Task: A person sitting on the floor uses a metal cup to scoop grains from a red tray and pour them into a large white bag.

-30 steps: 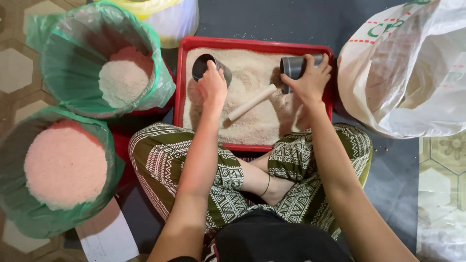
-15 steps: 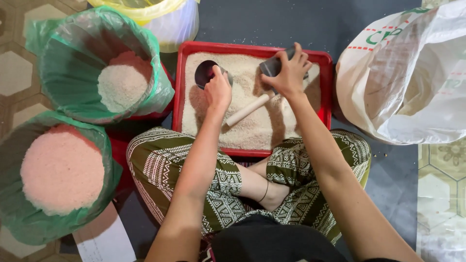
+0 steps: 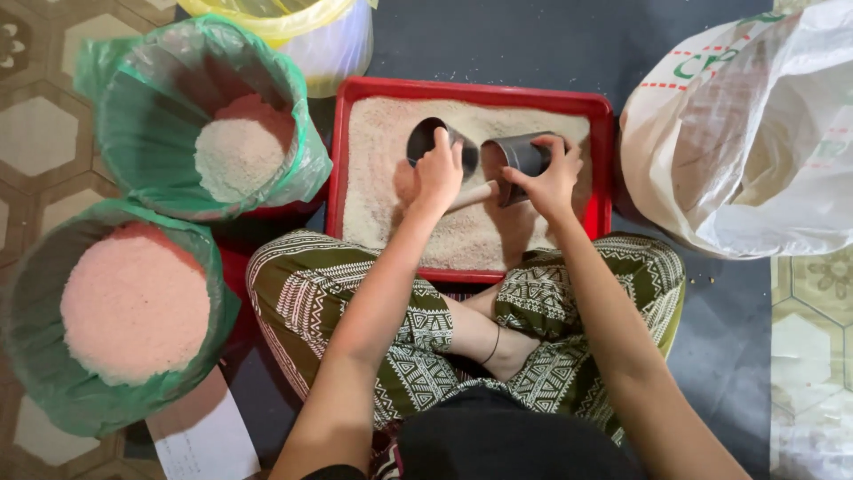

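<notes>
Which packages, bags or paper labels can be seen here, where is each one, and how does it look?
Large woven sack: right of the red tray, white, crumpled, green and red print.
Paper slip: on the floor at the lower left, white rectangle with faint writing.
Two green bag-lined containers: at the left, round, holding grain.

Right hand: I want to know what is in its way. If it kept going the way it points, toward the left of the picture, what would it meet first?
Probably the left hand. The right hand holds a dark metal cup tipped that way, and the other dark cup sits just beyond; depth between them is unclear.
</notes>
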